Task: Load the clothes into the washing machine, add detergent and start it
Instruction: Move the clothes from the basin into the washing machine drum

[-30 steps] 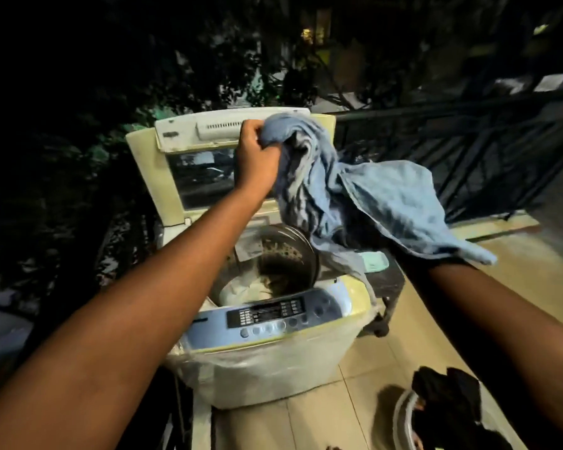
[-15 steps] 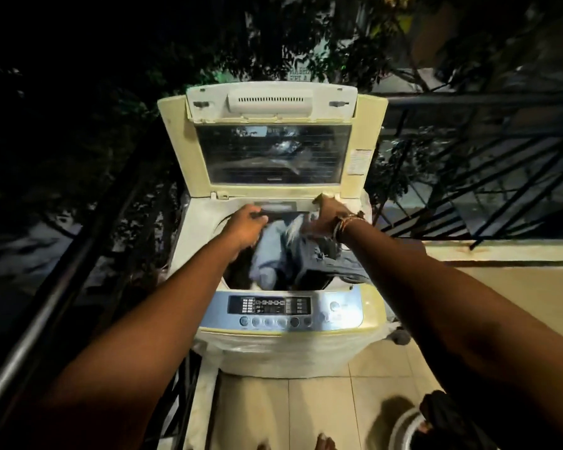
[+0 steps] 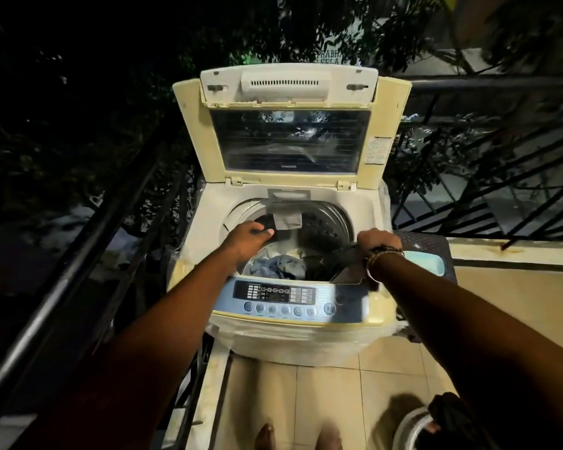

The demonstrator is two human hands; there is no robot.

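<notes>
The top-loading washing machine (image 3: 306, 339) stands in front of me with its lid (image 3: 290, 138) raised. A blue garment (image 3: 273, 266) lies at the bottom of the drum (image 3: 325, 222). My left hand (image 3: 249, 233) hovers over the drum's left side, fingers curled round one end of a dark garment (image 3: 325, 256). My right hand (image 3: 376, 241) grips the other end at the drum's right rim. A blurred part of that garment hangs over the control panel (image 3: 280, 298).
A white basket (image 3: 410, 427) with dark clothes (image 3: 449, 414) sits on the tiled floor at the bottom right. A dark plastic stool (image 3: 426, 246) with a light-blue item (image 3: 423, 266) stands right of the machine. Metal railings (image 3: 78, 261) run along the left and behind.
The blue garment went from held high above the machine down into the drum. Both hands now hold a dark garment over the opening. The view moved closer.
</notes>
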